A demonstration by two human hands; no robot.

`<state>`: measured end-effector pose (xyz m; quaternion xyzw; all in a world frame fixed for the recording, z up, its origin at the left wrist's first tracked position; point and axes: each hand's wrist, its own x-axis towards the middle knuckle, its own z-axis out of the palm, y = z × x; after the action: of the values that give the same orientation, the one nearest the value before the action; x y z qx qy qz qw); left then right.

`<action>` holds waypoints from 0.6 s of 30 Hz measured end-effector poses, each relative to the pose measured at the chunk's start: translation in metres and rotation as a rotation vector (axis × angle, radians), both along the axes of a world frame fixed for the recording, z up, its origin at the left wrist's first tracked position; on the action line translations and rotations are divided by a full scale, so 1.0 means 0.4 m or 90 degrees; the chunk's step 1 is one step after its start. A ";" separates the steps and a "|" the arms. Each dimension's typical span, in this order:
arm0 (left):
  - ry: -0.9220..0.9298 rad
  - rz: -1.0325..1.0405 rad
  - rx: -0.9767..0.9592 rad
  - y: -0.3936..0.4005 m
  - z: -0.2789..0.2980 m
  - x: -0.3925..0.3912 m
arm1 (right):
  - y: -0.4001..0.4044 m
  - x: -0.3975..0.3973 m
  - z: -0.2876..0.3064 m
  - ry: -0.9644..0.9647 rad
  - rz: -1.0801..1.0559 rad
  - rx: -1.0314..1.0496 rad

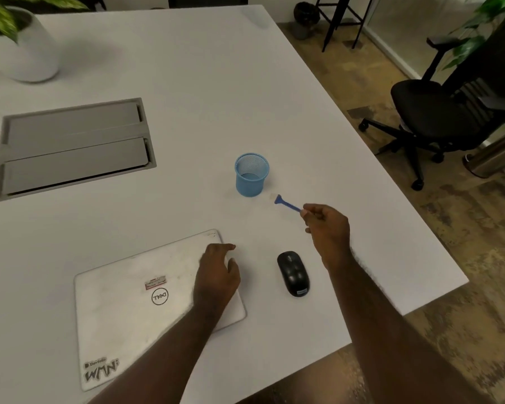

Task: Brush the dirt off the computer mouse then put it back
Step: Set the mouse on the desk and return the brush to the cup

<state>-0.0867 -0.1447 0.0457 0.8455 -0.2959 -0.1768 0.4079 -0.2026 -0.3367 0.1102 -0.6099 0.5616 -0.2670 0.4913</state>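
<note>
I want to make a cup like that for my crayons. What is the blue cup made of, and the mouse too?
The blue cup looks like fine wire mesh painted light blue: you can see a tiny grid and light through its walls. It is probably metal, though that is not certain. The mouse looks like smooth black plastic, with soft shiny spots on top.

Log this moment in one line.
right hand: holds blue plastic brush | left hand: on laptop | black mouse: untouched
</note>
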 end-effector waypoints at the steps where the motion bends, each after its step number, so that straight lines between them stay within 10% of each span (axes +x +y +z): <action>1: -0.049 -0.021 0.016 0.008 -0.001 0.024 | -0.010 0.027 0.012 0.000 0.006 -0.016; 18: -0.306 -0.186 0.358 0.041 -0.120 0.222 | -0.161 0.325 0.042 0.220 0.275 -0.286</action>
<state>0.0022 -0.1283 -0.0022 0.8905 -0.4400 -0.1041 0.0499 -0.0728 -0.4013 0.1272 -0.8434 0.4217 -0.1667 0.2882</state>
